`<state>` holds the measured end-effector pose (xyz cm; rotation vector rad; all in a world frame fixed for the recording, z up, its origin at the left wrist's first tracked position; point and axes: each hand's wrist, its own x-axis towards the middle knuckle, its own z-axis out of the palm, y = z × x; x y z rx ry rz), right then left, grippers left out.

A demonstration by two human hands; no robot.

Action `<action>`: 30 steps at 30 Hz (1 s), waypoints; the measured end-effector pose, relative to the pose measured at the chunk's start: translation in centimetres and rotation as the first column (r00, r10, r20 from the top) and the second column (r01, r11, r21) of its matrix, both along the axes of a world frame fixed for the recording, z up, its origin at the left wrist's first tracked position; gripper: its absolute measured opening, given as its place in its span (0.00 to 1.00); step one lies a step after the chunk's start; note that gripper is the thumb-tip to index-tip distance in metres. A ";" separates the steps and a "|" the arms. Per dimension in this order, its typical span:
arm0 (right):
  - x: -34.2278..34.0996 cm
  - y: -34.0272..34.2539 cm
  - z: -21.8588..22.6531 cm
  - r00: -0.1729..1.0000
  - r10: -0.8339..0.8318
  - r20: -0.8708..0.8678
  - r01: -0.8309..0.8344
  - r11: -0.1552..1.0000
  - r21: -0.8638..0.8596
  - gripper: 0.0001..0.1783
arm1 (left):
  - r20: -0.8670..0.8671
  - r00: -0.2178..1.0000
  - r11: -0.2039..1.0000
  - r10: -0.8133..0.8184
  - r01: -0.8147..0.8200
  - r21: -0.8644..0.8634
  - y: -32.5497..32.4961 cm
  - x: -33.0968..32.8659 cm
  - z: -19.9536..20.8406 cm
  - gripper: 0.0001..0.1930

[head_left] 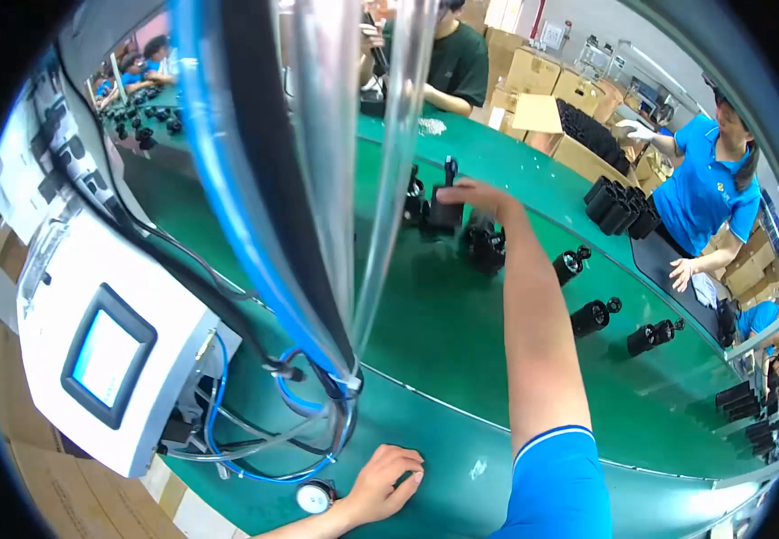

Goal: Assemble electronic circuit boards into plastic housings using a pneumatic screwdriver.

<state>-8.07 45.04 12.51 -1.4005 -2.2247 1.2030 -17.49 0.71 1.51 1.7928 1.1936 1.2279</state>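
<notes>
My right hand (pixel 479 196) reaches far forward over the green work surface (pixel 389 296). Its fingers close on a black, bottle-shaped part (pixel 446 214) with a narrow upright top. Just left of that stand other small black parts (pixel 414 193), partly behind clear tubes. Nearer my right wrist sits a cluster of black cylindrical parts (pixel 485 247). My left hand (pixel 388 482) rests on the near green tabletop, fingers loosely curled, thumb apart, holding nothing. A small round white-faced gauge (pixel 315 496) lies beside its wrist.
A white machine with a screen (pixel 109 357) stands at left. Blue and clear tubes (pixel 318 180) hang before me. More black cylinders (pixel 592 317) stand in groups on the right. Across the table are a co-worker in blue (pixel 708 180), another in dark green (pixel 457 63), and cartons (pixel 533 72).
</notes>
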 end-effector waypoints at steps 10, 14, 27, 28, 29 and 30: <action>-2.7 -4.0 1.2 0.966 0.248 0.075 -0.253 0.964 0.080 0.40 | 0.053 0.998 0.999 0.032 -0.033 0.014 -0.1 1.3 -0.8 0.05; -2.7 -7.5 0.9 0.954 0.268 0.133 -0.281 0.956 0.087 0.42 | 0.038 0.999 0.999 0.025 -0.026 0.027 -0.3 0.7 -1.3 0.04; 1.2 -16.2 -2.8 0.947 -0.022 0.319 -0.073 0.956 0.283 0.39 | 0.032 0.996 0.986 0.085 -0.089 0.138 0.6 1.8 -1.6 0.03; 1.2 -16.8 -2.2 0.980 0.026 0.196 -0.066 0.977 0.201 0.37 | 0.040 0.996 0.987 0.083 -0.088 0.133 0.6 1.9 -1.5 0.03; 1.3 -17.2 -1.2 0.996 0.067 0.064 -0.075 0.990 0.124 0.35 | 0.050 0.995 0.988 0.084 -0.090 0.128 0.8 1.8 -1.3 0.02; 2.0 -17.4 -0.8 0.996 -0.003 -0.084 0.012 0.995 0.102 0.34 | 0.051 0.997 0.989 0.058 -0.064 0.130 0.7 1.9 -1.3 0.02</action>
